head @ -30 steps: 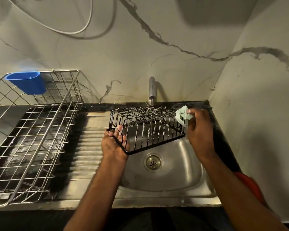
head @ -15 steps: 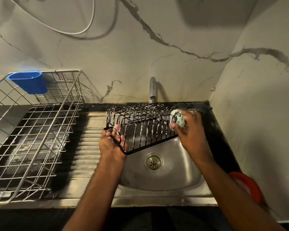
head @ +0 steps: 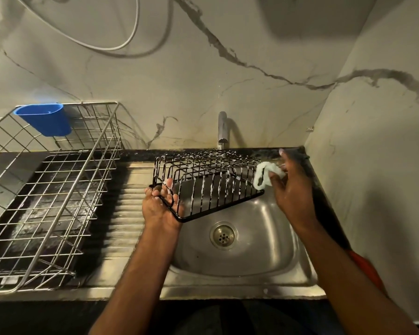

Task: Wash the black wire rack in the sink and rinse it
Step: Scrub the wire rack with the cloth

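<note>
The black wire rack (head: 211, 180) hangs tilted over the steel sink (head: 264, 240), its wires streaked with white soap foam. My left hand (head: 161, 206) grips the rack's near left corner, fingers hooked through the wires. My right hand (head: 290, 189) is at the rack's right end and pinches a pale green scrub cloth (head: 264, 176) against the corner of the rack. The tap (head: 222, 128) stands behind the rack; no water stream shows.
A large steel wire dish basket (head: 58, 180) sits on the draining board at left, with a blue plastic cup holder (head: 44, 118) hung on its back rim. Marble walls close in behind and on the right. A red object (head: 365, 267) lies by the sink's right edge.
My right hand with the cloth moved left along the rack's right side, then back out to its right corner. The left hand and rack barely shifted.
</note>
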Demonstrator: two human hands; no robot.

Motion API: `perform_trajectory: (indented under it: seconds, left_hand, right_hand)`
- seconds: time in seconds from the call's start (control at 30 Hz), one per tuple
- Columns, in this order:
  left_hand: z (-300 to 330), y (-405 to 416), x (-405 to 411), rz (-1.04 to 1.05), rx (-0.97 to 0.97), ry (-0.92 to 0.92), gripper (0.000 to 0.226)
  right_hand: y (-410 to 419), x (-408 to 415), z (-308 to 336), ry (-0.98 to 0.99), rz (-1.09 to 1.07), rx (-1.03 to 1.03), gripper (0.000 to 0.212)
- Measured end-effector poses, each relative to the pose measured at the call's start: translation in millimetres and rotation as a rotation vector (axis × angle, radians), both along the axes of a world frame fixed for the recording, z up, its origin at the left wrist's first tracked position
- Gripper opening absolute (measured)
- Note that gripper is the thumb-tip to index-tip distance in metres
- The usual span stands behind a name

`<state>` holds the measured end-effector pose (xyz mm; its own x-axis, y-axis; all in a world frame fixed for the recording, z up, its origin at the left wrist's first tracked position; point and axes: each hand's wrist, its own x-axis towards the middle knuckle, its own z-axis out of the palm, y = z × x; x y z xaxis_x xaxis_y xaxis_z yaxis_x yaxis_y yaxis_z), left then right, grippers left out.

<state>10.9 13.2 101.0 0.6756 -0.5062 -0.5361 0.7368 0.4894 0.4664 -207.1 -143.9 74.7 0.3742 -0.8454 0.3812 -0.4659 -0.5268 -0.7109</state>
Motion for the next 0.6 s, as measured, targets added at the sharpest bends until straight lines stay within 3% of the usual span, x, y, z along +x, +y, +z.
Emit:
perform_trajectory:
  seconds: [0.17, 0.37, 0.6]
  left_hand:
    - [5.3, -2.1, -4.8, 0.01, -0.022, 0.02, 0.082]
    - [0.7, -1.0, -0.9, 0.029, -0.058, 0.08, 0.075]
    - [-1.3, -6.1, -6.1, 0.007, 0.044, 0.056, 0.045]
  right_hand:
    - [-6.2, 5.3, -11.0, 0.17, 0.007, -0.066, 0.046]
    - [7.1, 8.2, -9.6, 0.113, -0.079, -0.034, 0.026]
    - [54.3, 30.4, 25.3, 0.009, 0.066, 0.064, 0.022]
